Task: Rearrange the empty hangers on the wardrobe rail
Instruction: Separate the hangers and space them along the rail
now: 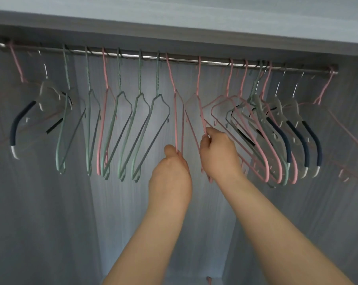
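A metal wardrobe rail [211, 62] runs across the top with several empty hangers on it. My left hand [173, 171] grips the lower part of a pink wire hanger [176, 112] near the middle of the rail. Just to its right, my right hand [217, 153] pinches the side of a second pink hanger [198, 83]. Several green hangers [120, 128] and one pink hanger [104, 112] hang left of my hands. Packed together on the right is a cluster of pink, green and clear hangers [266, 128] with dark blue sleeves.
A clear hanger with a dark blue sleeve [22, 122] and a pink hanger hang at the far left end of the rail. Another pink hanger [326, 87] hangs at the far right end. The grey wardrobe back panel [132, 212] lies behind; a shelf [174, 27] sits above the rail.
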`<state>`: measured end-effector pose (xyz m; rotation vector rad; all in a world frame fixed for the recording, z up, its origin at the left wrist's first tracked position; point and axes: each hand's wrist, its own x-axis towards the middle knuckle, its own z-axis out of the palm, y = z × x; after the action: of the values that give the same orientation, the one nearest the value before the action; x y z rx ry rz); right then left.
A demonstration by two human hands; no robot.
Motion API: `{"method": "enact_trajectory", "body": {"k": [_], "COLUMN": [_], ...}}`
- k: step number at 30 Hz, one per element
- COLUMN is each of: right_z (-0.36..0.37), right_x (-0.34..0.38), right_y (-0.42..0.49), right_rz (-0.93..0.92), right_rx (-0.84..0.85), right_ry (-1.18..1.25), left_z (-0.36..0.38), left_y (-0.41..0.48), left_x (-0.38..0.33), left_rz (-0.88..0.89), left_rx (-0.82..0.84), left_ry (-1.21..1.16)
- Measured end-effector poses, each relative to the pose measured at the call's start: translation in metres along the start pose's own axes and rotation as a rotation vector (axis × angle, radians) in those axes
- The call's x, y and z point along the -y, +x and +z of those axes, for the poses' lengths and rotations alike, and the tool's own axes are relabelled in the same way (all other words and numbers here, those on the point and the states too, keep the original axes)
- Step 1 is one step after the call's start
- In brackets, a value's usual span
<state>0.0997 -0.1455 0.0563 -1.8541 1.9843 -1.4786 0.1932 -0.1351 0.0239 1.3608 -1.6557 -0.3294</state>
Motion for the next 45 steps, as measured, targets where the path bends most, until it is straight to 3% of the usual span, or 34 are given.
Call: {"method": "enact_trajectory", "body": {"k": [5, 17, 21, 23, 26, 29, 32, 36, 45], "right_z": [0.003, -0.001, -0.021, -0.041, -0.075, -0.095, -0.097, -0.093, -0.086], "right_x": [0.002, 0.007, 0.015, 0.015, 0.009, -0.005, -0.012, -0.023, -0.038], "right_y": [-0.001, -0.005, -0.015, -0.022, -0.023, -0.015, -0.009, -0.002, -0.004], "right_rz": [-0.004, 0.014, -0.014, -0.129, -0.183, -0.024, 0.108, 0.200, 0.320], "right_rx": [-0.011, 0.025, 0.084, -0.031, -0.193, -0.122, -0.017, 0.078, 0.199], "right_ry": [-0.027, -0.058, -0.333, -0.490, -0.539, -0.576, -0.521, -0.364, 0.221], "left_z": [-0.005, -0.016, -0.019, -0.022, -0.022, -0.012, 0.006, 0.028, 0.060], "left_y": [-0.001, -0.011, -0.019, -0.028, -0.044, -0.056, -0.063, -0.066, -0.051], "left_x": [0.007, 0.013, 0.012, 0.009, -0.003, -0.018, -0.032, -0.044, -0.044], "left_rz": [0.051, 0.056, 0.064, 0.069, 0.213, 0.362, 0.483, 0.516, 0.250], "left_rx": [-0.052, -0.076, -0.061, -0.073, -0.204, -0.303, -0.249, -0.105, 0.182], "left_ry": [0.115, 0.131, 0.134, 0.134, 0.023, -0.136, -0.269, -0.314, -0.390]}}
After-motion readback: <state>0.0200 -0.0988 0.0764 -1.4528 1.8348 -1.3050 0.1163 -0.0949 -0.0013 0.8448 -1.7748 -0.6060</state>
